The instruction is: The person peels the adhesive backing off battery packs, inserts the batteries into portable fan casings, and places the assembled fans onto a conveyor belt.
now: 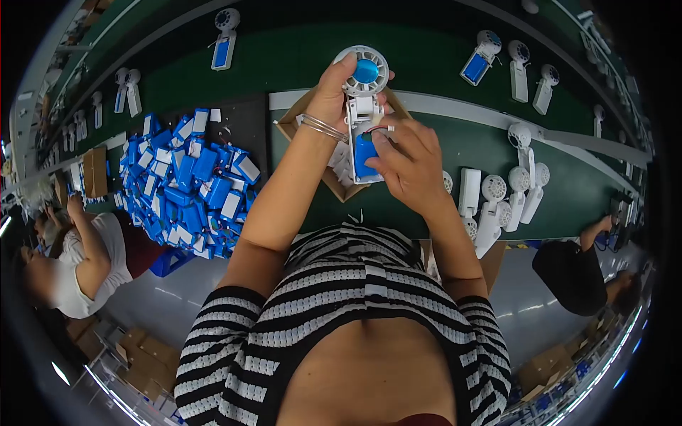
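A white handheld fan [366, 77] with a round, slotted head and a blue disc at its centre is held up in front of me. My left hand [334, 89] grips the fan's head, thumb on the near rim. Below the head, the handle lies open and a blue battery pack [365, 156] sits in it. My right hand [405, 160] is at the handle, its thumb on the battery and its fingers pinched near the thin wires and white connector [388, 128]. Under the fan stands an open cardboard box [344, 190] with small white parts.
A large heap of blue battery packs [192, 184] lies on the left of the green bench. Several white fans [491, 206] stand at the right. More fans [226, 39] sit along the far belt. One person [92, 263] is at the left, another [572, 273] at the right.
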A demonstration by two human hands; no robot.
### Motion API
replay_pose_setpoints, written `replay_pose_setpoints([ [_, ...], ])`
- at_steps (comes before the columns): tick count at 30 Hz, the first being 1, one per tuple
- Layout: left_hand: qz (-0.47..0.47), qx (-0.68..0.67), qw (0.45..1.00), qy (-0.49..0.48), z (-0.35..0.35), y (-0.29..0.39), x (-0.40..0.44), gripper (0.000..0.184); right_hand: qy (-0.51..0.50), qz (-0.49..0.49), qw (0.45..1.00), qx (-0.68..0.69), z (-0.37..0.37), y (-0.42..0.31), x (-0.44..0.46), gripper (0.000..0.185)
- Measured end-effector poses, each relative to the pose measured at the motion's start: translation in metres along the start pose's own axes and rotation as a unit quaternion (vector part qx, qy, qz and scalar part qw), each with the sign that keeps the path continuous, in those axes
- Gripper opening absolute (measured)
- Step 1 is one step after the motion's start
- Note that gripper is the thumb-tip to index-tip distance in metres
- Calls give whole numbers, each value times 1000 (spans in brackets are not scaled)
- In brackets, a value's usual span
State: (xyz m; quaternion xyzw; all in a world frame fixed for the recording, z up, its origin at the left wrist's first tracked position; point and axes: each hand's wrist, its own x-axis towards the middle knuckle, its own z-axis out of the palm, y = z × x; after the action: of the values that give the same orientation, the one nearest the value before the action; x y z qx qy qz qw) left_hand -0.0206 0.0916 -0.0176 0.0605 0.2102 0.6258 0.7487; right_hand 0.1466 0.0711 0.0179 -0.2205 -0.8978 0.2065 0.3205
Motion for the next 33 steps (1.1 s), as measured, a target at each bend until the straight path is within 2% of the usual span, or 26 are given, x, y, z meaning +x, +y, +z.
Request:
replay_pose_setpoints([
  [3,61,16,997,-46,-1,13,-15,48,47,27,995,-84,21,-12,11,26],
  [4,62,-2,997,-56,-3,14,-13,46,28,127,977,168,38,-4,7,32],
  [5,66,-8,996,-52,-5,15,-9,46,7,221,887,407,50,2,4,38],
  [6,91,32,994,-48,-8,19,-9,44,-4,236,917,323,50,-5,13,42],
  [7,115,72,990,-42,-12,21,-10,42,-13,235,917,323,53,-5,16,42],
  [9,121,39,992,14,-20,27,-15,42,7,178,955,235,70,-1,27,44],
  [10,144,48,987,49,-23,30,-17,44,31,190,921,338,84,4,29,45],
  [12,202,170,958,112,-36,43,-24,55,-4,292,798,528,93,14,37,47],
  [13,253,239,929,123,-41,51,-27,59,-8,291,837,463,98,25,47,47],
  [14,244,401,865,179,-51,63,-41,55,-6,289,873,393,106,42,63,46],
  [15,232,634,701,228,-61,85,-55,50,13,327,834,444,116,65,80,44],
  [16,204,814,482,251,-77,109,-70,46,9,344,857,383,132,90,99,43],
  [17,190,887,305,292,-103,127,-82,39,16,365,876,313,144,119,116,42],
  [18,143,909,221,324,-114,147,-95,37,39,410,834,366,157,138,134,44],
  [19,120,916,176,340,-130,167,-106,38,88,370,875,299,188,178,140,47],
  [20,108,913,139,369,-141,180,-116,46,-111,446,854,243,141,149,166,49],
  [21,91,915,110,376,-168,197,-125,56,-83,414,882,210,153,161,168,48],
  [23,-47,921,84,378,-195,203,-133,62,-151,437,859,218,135,150,171,54],
  [25,-88,918,109,371,-216,210,-134,60,-78,252,957,117,128,151,145,50],
  [26,-111,908,114,388,-210,207,-128,57,-32,228,964,136,99,143,125,44],
  [27,-110,918,116,364,-206,200,-121,57,11,200,967,157,64,128,103,40],
  [29,86,926,-8,367,-190,182,-116,48,160,184,958,152,0,124,36,30],
  [30,202,921,81,323,-171,169,-106,45,208,252,938,116,-34,122,-6,27],
  [31,264,903,199,273,-143,152,-94,47,248,299,921,2,-61,139,-60,26],
  [32,321,866,314,219,-115,131,-81,49,306,353,884,-26,-86,151,-119,26],
  [33,315,872,304,221,-98,112,-76,54,315,453,829,-86,-115,147,-170,27],
])
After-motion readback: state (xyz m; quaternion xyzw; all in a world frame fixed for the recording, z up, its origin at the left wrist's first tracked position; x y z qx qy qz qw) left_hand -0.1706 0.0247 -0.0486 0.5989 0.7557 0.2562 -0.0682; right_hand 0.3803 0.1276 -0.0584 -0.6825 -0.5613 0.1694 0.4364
